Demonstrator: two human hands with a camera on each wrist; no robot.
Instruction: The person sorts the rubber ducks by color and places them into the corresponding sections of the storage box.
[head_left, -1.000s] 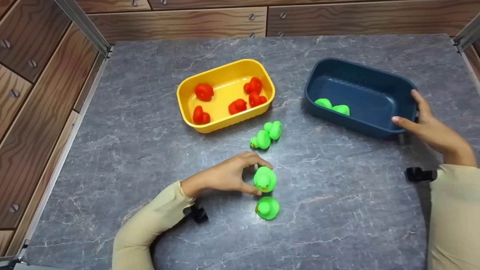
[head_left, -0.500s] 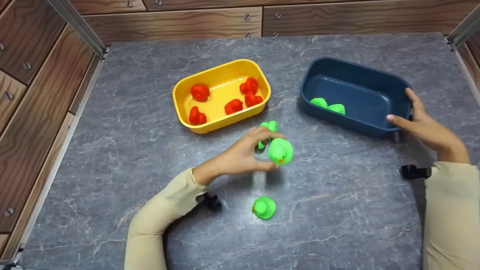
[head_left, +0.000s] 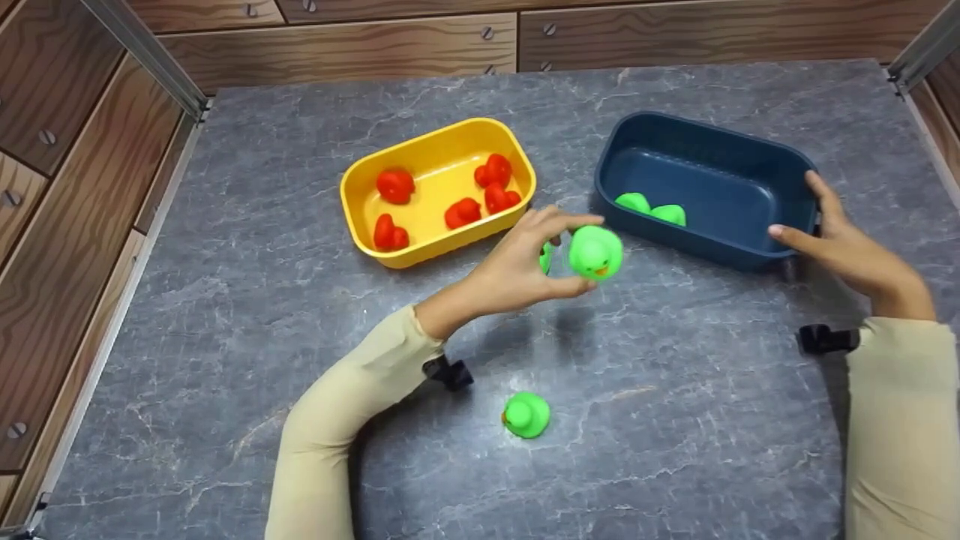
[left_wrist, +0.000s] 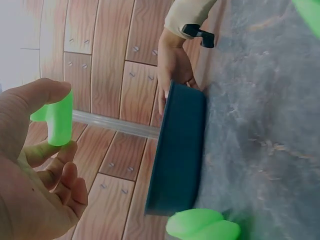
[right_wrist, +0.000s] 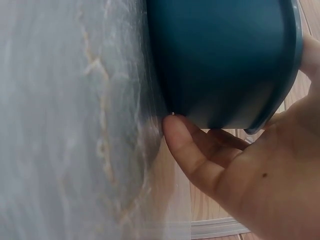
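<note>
The left hand point(head_left: 521, 268) pinches a green toy duck point(head_left: 595, 253), apparently for transfer, likely needing a far-right reach over the navy bin point(head_left: 694, 241) the right hand point(head_left: 862, 253) grips.

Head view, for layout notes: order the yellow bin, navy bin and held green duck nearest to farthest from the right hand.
1. Navy bin, held by the right hand.
2. Held green duck, in the left hand.
3. Yellow bin, farther left.

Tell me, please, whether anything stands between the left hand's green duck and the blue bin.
Nothing visible does; the green duck, pinched in the left hand, should only need to clear the near wall of the blue bin. The right hand holds the bin's right end, off that path.
</note>
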